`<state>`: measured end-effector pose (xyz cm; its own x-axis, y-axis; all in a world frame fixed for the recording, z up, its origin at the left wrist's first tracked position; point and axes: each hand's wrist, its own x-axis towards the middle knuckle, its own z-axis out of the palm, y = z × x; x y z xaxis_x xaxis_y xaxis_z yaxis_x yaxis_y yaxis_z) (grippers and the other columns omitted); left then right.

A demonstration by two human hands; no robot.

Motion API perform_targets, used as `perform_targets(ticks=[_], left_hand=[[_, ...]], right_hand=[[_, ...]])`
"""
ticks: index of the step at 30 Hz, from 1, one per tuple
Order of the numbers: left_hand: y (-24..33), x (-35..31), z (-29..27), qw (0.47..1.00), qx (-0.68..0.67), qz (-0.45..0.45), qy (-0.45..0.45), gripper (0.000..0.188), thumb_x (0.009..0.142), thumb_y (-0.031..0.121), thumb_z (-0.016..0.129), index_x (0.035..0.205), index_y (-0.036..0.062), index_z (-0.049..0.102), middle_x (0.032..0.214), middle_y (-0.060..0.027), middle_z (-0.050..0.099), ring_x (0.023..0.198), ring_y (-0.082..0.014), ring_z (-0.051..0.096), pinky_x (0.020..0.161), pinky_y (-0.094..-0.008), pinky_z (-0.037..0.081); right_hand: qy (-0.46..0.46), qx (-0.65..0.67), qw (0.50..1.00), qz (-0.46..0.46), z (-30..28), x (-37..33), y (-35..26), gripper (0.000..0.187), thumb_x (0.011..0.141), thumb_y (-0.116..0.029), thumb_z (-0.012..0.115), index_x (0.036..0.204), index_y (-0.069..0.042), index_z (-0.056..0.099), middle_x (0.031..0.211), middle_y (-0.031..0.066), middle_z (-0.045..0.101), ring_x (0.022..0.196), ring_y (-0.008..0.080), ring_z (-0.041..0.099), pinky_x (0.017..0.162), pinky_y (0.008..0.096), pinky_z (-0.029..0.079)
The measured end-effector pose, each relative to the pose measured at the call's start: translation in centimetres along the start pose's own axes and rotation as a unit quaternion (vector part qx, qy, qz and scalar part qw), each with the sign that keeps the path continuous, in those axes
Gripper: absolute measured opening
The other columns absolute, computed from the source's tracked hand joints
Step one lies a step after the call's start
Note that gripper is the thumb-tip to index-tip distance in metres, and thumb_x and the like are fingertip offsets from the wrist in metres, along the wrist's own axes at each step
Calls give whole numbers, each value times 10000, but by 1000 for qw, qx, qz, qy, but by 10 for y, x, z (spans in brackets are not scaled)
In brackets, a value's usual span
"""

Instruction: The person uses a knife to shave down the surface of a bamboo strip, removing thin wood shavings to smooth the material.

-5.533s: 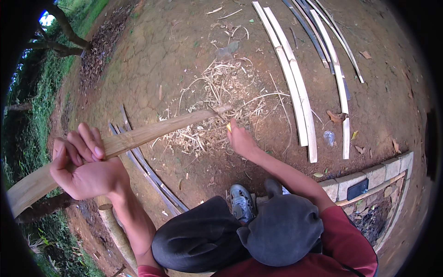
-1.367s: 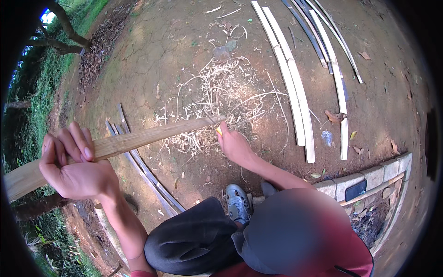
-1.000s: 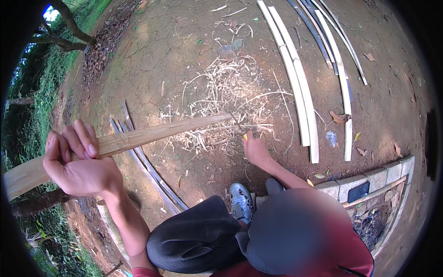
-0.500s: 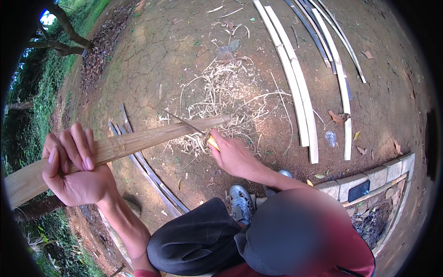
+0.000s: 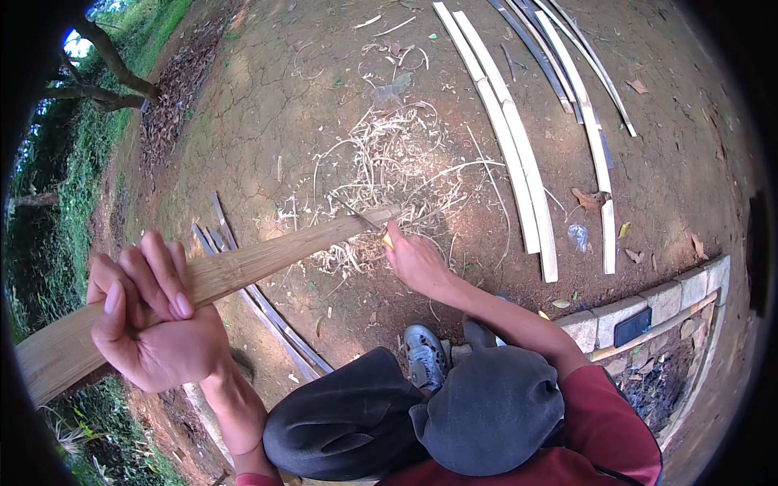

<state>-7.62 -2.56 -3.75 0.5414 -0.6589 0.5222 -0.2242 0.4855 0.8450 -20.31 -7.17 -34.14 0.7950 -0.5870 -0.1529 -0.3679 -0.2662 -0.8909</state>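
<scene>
A long, pale bamboo strip point(image 5: 243, 267) slants across the view from lower left to the middle, its tip pointing to the right. My left hand point(image 5: 158, 324) is wrapped round its near part, palm up with the fingers curled over the top. Close to the far tip, my right hand point(image 5: 417, 261) grips a knife point(image 5: 364, 219) by its yellow handle, most of which the fingers hide. The thin dark blade lies across the strip near its end. Beneath that end, a heap of curled shavings point(image 5: 397, 154) covers the ground.
Pale split bamboo strips point(image 5: 519, 162) and darker strips point(image 5: 539, 57) lie at the right. More dark strips point(image 5: 275, 316) lie left of my knees. A low brick edging point(image 5: 666, 301) at lower right carries a dark phone-like slab point(image 5: 632, 327). Tree branches point(image 5: 113, 61) stand far left.
My right hand and the knife have slid along the strip toward its far tip. My left hand, with the strip, has shifted slightly right and down.
</scene>
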Motion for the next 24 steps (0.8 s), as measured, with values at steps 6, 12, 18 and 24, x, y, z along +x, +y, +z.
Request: perform_targets(ticks=[6, 12, 18, 24], left_hand=[[-1, 1, -4, 1000, 2, 7, 19, 265, 837, 190, 492, 646, 121, 322, 479, -7, 292, 445, -103, 292, 429, -215, 232], [4, -1, 10, 999, -4, -48, -17, 260, 791, 176, 488, 628, 143, 288, 509, -1, 263, 482, -106, 286, 460, -217, 237], [2, -5, 9, 999, 35, -5, 6, 264, 813, 184, 496, 627, 129, 317, 486, -7, 299, 460, -107, 304, 454, -227, 247], [1, 3, 3, 1000, 25, -5, 17, 258, 821, 184, 498, 642, 124, 323, 484, -9, 292, 461, -111, 302, 444, -224, 240]], right_hand=[[-12, 4, 999, -47, -29, -9, -52, 305, 917, -38, 479, 1136, 174, 456, 572, 153, 579, 505, 271, 598, 448, 397, 478], [-43, 6, 994, 102, -5, 5, 22, 323, 926, -104, 499, 1125, 149, 467, 630, 244, 602, 619, 389, 638, 576, 478, 499], [-46, 34, 998, 35, -21, -8, -33, 373, 916, -45, 465, 1191, 205, 438, 639, 181, 620, 542, 301, 624, 488, 407, 504], [-6, 42, 999, 30, -3, 8, 4, 308, 914, -66, 501, 1102, 173, 455, 605, 228, 606, 552, 368, 638, 505, 447, 512]])
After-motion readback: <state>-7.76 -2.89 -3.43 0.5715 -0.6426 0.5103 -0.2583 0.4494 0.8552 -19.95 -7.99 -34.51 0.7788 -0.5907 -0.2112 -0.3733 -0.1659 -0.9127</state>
